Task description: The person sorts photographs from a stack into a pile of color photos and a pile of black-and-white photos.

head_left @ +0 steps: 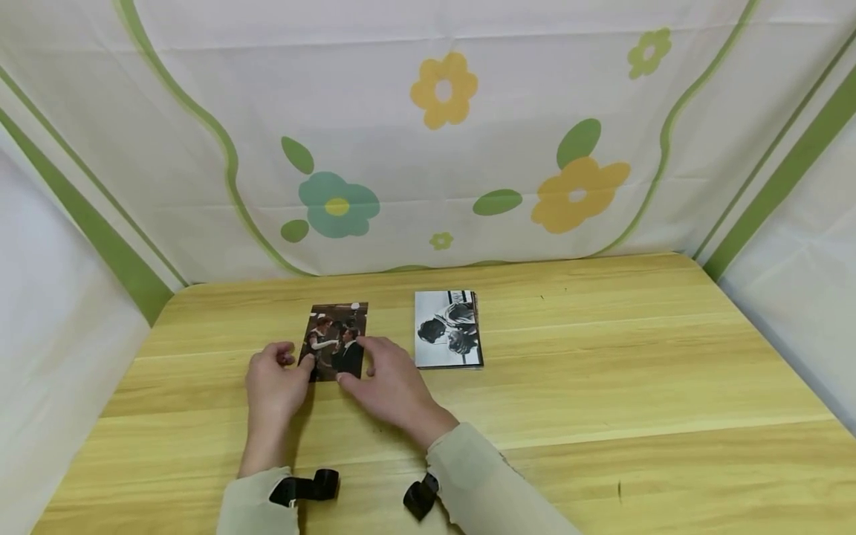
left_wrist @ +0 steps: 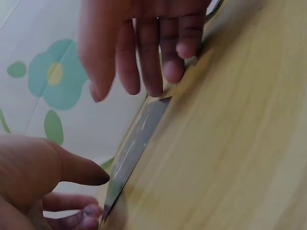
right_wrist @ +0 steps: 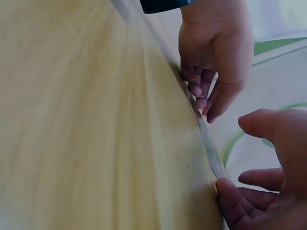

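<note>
A colour photo card (head_left: 341, 319) with two printed figures lies on the wooden table, left of centre. My left hand (head_left: 276, 386) is at its lower left edge, the thumb touching the card and the other fingers bent beside it. On the opposite side, my right hand (head_left: 391, 383) has its thumb by the lower edge and its index finger at the right edge, fingers spread. The card (left_wrist: 136, 148) appears nearly edge-on between both hands in the left wrist view. Right of the right hand lies a black-and-white photo card (head_left: 438, 327), stacked on others.
The wooden table (head_left: 635, 371) reaches back to a white cloth backdrop (head_left: 374, 104) printed with flowers. White cloth also hangs at both sides. Black straps (head_left: 304, 488) with small mounts sit at the wrists, over light sleeves (head_left: 491, 475).
</note>
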`<state>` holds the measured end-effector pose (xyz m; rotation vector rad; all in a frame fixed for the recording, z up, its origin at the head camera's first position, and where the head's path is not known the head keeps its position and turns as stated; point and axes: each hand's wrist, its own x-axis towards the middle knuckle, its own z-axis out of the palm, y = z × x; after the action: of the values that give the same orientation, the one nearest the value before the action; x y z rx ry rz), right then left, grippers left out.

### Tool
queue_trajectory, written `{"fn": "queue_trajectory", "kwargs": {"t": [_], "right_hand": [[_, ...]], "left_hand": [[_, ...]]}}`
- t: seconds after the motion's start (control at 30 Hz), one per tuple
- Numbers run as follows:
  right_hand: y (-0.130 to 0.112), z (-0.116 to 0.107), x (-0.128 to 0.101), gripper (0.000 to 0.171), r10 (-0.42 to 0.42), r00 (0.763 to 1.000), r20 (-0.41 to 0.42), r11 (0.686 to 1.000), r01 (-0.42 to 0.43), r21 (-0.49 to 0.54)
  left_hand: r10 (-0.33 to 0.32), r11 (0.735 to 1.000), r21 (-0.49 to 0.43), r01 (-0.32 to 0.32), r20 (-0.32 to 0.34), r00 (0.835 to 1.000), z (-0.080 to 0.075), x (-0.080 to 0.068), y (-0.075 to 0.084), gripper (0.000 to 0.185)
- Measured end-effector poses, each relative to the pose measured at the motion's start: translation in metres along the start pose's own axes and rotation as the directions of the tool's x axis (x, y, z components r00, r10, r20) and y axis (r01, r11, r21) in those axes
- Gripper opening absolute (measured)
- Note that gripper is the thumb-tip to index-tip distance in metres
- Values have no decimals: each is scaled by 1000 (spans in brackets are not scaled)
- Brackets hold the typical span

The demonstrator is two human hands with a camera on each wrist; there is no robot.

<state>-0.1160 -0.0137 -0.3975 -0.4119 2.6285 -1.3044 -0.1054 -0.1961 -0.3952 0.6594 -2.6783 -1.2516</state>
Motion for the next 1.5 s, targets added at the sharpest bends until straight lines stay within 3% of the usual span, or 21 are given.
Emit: {"fn": "queue_trajectory", "kwargs": {"t": [0.23, 0.4, 0.63, 0.8, 1.1, 1.3, 1.5], "right_hand": [[12, -30, -20, 49, 28, 999, -37, 974, -19, 228], [23, -63, -27, 41, 94, 988, -120, 945, -51, 322], [51, -109, -30, 34, 248, 920, -304, 917, -122, 381], [71, -130, -35, 38, 306, 887, -345, 901, -152, 406], [85, -131, -39, 41, 349, 874, -338, 878, -179, 444], [88, -124, -39, 40, 349, 873, -341, 878, -178, 444], [94, -119, -38, 40, 339, 879, -336, 890, -184, 416]], "left_hand": [[25, 999, 47, -24, -20, 999, 0, -7, 8, 58], [74, 997, 2, -74, -46, 996, 0, -9, 20, 49], [128, 979, -169, -115, 67, 989, 18, -25, 49, 36], [159, 967, -220, -126, 137, 978, 38, -37, 67, 33], [186, 939, -327, -109, 213, 959, 69, -49, 74, 26], [160, 941, -329, -79, 228, 960, 74, -50, 72, 25], [161, 947, -308, -88, 220, 962, 78, -49, 71, 24]]}}
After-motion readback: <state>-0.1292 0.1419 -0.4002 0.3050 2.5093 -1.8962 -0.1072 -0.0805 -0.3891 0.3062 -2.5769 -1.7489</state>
